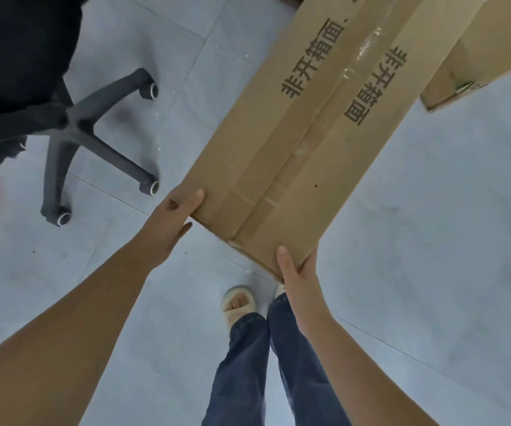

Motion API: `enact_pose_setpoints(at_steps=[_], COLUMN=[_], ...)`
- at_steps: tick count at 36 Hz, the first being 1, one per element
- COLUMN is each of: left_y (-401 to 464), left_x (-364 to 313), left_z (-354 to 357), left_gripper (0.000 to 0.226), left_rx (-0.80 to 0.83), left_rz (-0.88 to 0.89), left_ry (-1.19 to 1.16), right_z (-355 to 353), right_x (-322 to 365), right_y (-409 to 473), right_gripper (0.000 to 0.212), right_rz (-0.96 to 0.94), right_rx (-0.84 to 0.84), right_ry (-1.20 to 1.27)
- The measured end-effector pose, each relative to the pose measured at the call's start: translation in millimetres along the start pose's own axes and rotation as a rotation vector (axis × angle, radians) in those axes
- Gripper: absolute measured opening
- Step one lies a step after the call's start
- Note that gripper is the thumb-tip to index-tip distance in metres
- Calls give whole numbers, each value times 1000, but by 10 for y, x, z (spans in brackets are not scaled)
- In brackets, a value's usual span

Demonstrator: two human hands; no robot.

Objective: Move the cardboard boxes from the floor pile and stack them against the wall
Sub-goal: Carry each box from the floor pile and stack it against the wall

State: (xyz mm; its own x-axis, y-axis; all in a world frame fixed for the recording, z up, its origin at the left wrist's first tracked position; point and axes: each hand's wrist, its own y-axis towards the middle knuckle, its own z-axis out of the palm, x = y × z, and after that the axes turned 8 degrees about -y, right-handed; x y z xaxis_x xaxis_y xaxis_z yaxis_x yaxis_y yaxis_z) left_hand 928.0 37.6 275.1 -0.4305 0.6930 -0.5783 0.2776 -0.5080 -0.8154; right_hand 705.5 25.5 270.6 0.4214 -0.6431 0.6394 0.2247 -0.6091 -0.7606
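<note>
Over grey tiled floor (432,241) | both hands grip long cardboard box (294,133) | office chair (73,124) near

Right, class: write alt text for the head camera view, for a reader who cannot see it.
A person holds the near end of a long cardboard box, left hand and right hand each gripping a corner. It slants away over a grey tiled floor, with a black office chair to the left and a second box behind.
</note>
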Motion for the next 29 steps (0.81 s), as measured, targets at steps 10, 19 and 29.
enact_pose_setpoints(at_steps=[10,19,29], left_y=[-500,-1551,-2996], left_x=[-368,-842,-1030], left_z=[582,828,647], left_gripper=[21,10,16], left_rx=[-113,-183,-233], left_rz=[129,204,324], left_ry=[-178,-279,-379], right_z=[-372,-621,-644], right_x=[520,1184,1690], right_y=[-399,-1273,-2520], right_gripper=[76,44,42], right_rz=[-26,-43,-123], right_rx=[-113,-161,-87], right_ry=[281,347,195])
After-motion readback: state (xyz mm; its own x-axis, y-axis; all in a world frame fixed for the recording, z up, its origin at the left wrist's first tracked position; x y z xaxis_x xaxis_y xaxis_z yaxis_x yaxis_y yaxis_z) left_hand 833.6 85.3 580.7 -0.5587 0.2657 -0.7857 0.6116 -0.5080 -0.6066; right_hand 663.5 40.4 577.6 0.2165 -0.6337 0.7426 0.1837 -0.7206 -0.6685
